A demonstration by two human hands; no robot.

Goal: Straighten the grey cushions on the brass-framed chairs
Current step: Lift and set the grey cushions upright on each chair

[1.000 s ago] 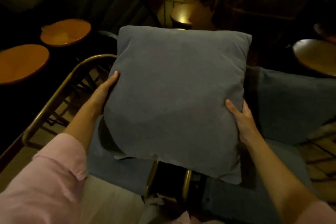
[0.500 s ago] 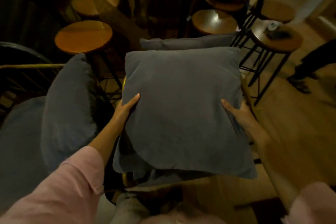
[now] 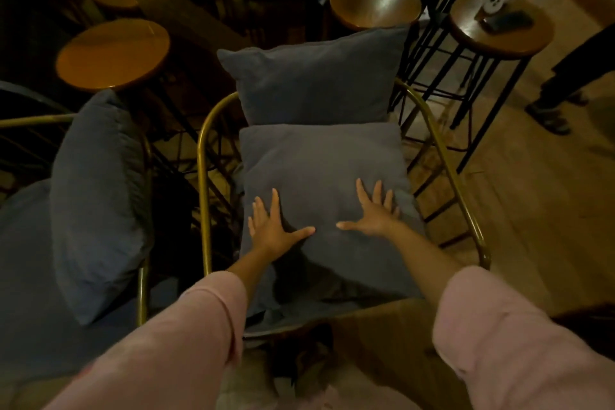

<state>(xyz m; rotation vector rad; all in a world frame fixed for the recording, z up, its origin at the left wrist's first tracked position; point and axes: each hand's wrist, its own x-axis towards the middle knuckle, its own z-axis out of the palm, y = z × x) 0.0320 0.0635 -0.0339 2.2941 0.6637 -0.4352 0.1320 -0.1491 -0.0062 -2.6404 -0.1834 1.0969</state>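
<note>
Hands flat, fingers spread: left hand (image 3: 273, 230) and right hand (image 3: 374, 215) press side by side atop the grey cushion (image 3: 319, 163), gripping nothing.

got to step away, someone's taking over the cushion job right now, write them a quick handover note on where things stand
Left hand: open, flat on the front cushion, no grip.
Right hand: open, flat on the same cushion, no grip.
Things: the front cushion lies on the seat of the middle chair; the back cushion stands behind it against the backrest. The left chair's cushion stands on edge, leaning.
Done: the front cushion is set down, roughly square in the frame.
Left: lift the hands off, check that it sits straight, then probably see to the left chair's cushion.
</note>
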